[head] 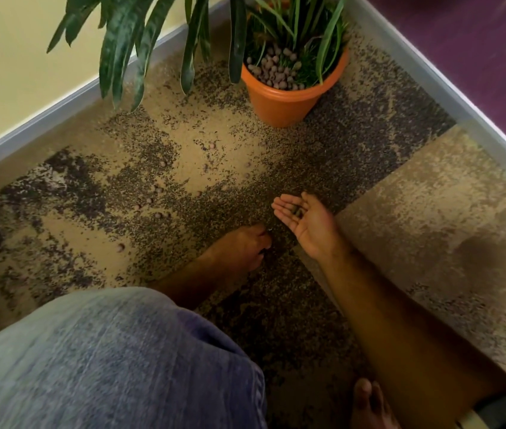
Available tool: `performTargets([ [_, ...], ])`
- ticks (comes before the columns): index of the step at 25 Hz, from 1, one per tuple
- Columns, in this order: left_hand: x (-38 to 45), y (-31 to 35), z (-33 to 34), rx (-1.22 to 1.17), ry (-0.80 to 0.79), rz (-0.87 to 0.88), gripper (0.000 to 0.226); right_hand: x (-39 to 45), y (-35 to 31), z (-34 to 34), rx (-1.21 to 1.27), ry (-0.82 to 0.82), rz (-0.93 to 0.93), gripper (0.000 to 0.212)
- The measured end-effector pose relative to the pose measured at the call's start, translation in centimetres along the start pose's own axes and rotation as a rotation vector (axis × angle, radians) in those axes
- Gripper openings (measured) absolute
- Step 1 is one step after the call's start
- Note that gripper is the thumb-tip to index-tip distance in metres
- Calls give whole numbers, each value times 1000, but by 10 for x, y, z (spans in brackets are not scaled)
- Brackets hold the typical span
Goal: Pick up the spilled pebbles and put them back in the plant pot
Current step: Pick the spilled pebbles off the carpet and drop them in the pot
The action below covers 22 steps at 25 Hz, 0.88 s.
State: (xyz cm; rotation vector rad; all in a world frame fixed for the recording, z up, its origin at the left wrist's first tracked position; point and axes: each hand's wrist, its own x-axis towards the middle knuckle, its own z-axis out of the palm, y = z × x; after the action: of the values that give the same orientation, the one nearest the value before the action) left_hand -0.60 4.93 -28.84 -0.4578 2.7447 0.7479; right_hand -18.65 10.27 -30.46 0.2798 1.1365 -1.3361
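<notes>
Pebbles (pixel 295 210) dim in right hand (pixel 305 222)

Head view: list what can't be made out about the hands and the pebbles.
- Left hand: its fingers curl down against the carpet, so whether they pinch a pebble is hidden.
- Right hand: palm up with dark bits in it; their count is too small and blurred to tell.
- Spilled pebbles: the carpet's speckled pattern masks how many remain.
- Plant pot: leaves cover part of its filling.
</notes>
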Motion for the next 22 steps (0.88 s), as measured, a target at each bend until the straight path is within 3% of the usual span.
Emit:
performTargets([
  [4, 6, 1, 7, 329, -141, 174, 25, -2, 3, 2, -15, -3, 6, 50],
  [7, 11, -1, 7, 193, -171, 51, 27, -4, 2, 2, -18, -12, 12, 50],
  [11, 7, 0, -4, -148, 79, -36, 17, -3, 4, 0, -29, -49, 46, 48],
  [14, 10, 3, -23, -185, 309, 0, 15, -8, 10, 0, -50, -139, 142, 38],
  [16, 14, 6, -34, -171, 344, 14, 19, -12, 15, 3, 13, -193, 190, 32],
  [19, 15, 8, -40, -117, 353, -22, 31, -10, 19, 10, 35, -221, 163, 40],
  [22, 2, 3, -32, -183, 470, -73, 26, -9, 16, 12, 17, -221, 141, 44],
])
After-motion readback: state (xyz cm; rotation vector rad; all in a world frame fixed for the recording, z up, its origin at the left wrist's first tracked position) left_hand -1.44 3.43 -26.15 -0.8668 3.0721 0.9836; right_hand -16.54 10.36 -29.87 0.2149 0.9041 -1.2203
